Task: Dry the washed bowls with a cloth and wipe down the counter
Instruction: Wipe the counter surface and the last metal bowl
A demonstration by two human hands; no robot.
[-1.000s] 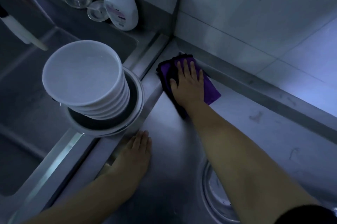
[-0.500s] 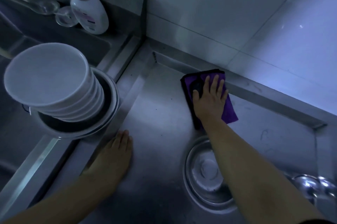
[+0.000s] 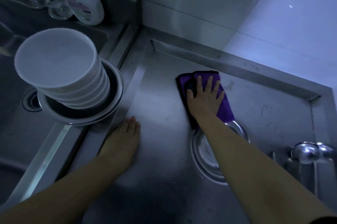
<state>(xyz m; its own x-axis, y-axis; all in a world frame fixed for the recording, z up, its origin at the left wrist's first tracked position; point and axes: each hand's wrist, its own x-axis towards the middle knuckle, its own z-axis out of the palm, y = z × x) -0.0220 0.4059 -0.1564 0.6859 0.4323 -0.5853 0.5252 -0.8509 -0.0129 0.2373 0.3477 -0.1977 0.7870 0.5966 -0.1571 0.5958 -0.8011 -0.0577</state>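
Right hand (image 3: 205, 99) flat on folded purple microfibre cloth (image 3: 223, 109), fingers straight and fanned apart, thumb out to the left, palm pressing cloth onto brushed stainless steel counter (image 3: 164, 150). Cloth is roughly oblong, long axis running from its far-left corner beyond the fingertips back toward the wrist on the near-right; far edge points toward the raised steel lip along the white tiled wall (image 3: 273, 5). Near end of cloth touches or overlaps the rim of a round shiny metal dish (image 3: 204, 152) lying under the right forearm; cannot tell which. Left hand (image 3: 125, 138) lies palm down on bare counter well to the left of the cloth, fingers straight and pressed together, holding nothing. Just beyond and left of left hand, stack of white ceramic bowls (image 3: 56, 63) nested upright inside a wider dark-lined bowl, at the edge of the steel sink basin (image 3: 18, 132). Further beyond the stack, white pump bottle with pink cap (image 3: 85, 3) beside clear glass pieces (image 3: 58, 11). Right of the right forearm, shiny rounded metal objects (image 3: 306, 152), blurred.
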